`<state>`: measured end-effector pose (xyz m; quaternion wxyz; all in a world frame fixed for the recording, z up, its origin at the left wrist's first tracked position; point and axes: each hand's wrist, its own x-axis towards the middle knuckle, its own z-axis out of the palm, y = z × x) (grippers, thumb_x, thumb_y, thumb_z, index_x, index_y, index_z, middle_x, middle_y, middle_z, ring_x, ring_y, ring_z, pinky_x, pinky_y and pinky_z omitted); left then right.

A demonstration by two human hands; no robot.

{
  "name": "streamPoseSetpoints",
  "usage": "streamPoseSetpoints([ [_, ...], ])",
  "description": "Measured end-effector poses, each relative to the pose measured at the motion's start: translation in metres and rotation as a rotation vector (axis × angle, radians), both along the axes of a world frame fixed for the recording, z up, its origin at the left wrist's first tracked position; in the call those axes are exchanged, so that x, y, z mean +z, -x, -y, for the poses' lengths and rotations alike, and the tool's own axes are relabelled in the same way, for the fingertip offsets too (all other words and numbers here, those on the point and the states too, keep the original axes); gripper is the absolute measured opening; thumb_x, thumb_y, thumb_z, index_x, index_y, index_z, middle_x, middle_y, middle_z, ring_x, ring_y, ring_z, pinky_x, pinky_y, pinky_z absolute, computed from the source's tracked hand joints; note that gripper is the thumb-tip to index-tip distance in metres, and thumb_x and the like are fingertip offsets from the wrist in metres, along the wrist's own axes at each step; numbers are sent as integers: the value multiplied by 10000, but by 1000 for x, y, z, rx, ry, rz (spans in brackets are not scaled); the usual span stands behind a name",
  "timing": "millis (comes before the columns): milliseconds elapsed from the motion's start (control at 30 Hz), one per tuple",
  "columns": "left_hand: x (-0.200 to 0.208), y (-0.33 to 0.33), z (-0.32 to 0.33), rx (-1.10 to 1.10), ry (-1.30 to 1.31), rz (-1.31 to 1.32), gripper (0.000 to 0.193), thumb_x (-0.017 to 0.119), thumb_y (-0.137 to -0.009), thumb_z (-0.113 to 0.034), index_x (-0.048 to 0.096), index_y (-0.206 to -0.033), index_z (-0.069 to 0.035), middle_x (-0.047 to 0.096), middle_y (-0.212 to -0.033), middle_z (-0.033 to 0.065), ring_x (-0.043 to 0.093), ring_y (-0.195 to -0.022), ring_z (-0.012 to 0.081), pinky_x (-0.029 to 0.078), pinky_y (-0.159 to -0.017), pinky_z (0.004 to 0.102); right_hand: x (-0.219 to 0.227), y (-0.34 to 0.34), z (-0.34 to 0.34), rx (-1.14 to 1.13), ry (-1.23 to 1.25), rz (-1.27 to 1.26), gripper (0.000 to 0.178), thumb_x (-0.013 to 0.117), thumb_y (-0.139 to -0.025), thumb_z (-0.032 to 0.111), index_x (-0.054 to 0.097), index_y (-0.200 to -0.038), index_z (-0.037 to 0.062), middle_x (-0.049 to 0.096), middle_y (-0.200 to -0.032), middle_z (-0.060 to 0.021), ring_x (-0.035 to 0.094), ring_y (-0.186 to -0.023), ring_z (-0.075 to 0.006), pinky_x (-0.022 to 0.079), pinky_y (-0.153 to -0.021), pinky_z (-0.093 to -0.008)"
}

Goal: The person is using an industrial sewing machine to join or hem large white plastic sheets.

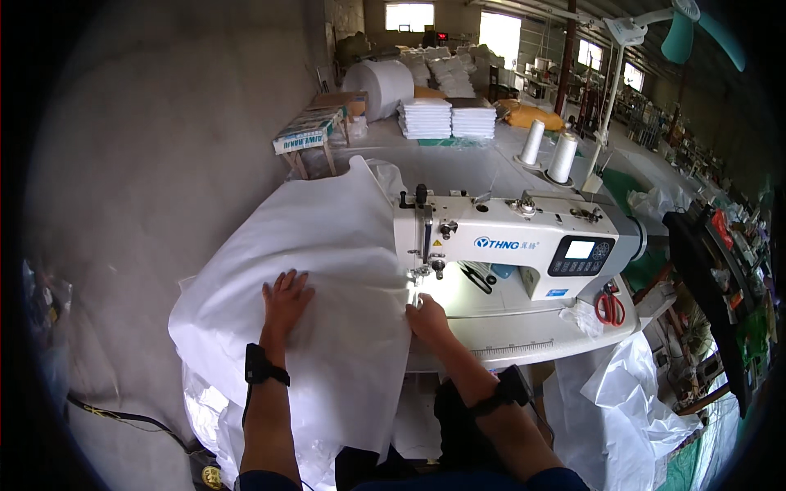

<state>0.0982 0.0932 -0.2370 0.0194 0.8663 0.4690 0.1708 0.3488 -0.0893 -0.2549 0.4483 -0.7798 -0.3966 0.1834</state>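
A large white sheet (348, 237), which looks like plastic or coated fabric, drapes over the left side of the sewing table and hangs toward my lap. My left hand (286, 301) lies flat on it with fingers spread. Close to the lit needle area (420, 274) of a white sewing machine (467, 225), my right hand (427, 319) pinches the sheet's right edge. Its fingertips are partly hidden. The sheet's edge runs up to the presser foot. Dark bands with small black boxes circle both of my wrists.
Black thread snips (479, 278) lie under the machine arm, and red-handled scissors (610, 307) rest at its right end. Two white thread cones (562, 158) stand behind. Crumpled white sheeting (626, 401) hangs at the right. Farther back are stacked white bundles (426, 119) and a big white roll (381, 88).
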Motion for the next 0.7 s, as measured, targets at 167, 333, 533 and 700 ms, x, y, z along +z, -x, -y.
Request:
streamPoseSetpoints([
  [167, -2, -13, -32, 334, -28, -138, 473, 453, -880, -460, 503, -1254, -174, 351, -1416, 117, 278, -1326, 355, 138, -1041, 639, -2, 63, 68, 184, -78, -1351, 293, 500, -927, 326, 531, -797, 65, 488, -615, -6, 340, -394, -74, 235, -354, -232],
  [333, 8, -15, 31, 228, 168, -396, 528, 458, -882, -471, 429, -1317, -174, 353, -1410, 124, 328, -1290, 379, 193, -1002, 668, -52, 122, 130, 554, 264, -940, 363, 582, -875, 390, 588, -1035, 64, 555, -745, -24, 498, -584, -96, 360, -469, -226],
  [533, 4, 35, 126, 119, 109, -134, 529, 464, -883, -489, 445, -1307, -173, 340, -1419, 111, 307, -1303, 382, 179, -970, 698, -131, 131, 87, 486, 1, -698, 515, 661, -818, 323, 491, -1220, 48, 549, -1147, -101, 515, -1047, -192, 406, -910, -318],
  [700, -20, 41, 75, 15, -138, -153, 562, 472, -864, -524, 435, -1323, -202, 352, -1416, 73, 300, -1310, 347, 190, -943, 715, -105, 156, 62, 579, 50, -970, 488, 638, -841, 252, 464, -1236, 24, 535, -1197, -115, 498, -1123, -210, 394, -935, -316],
])
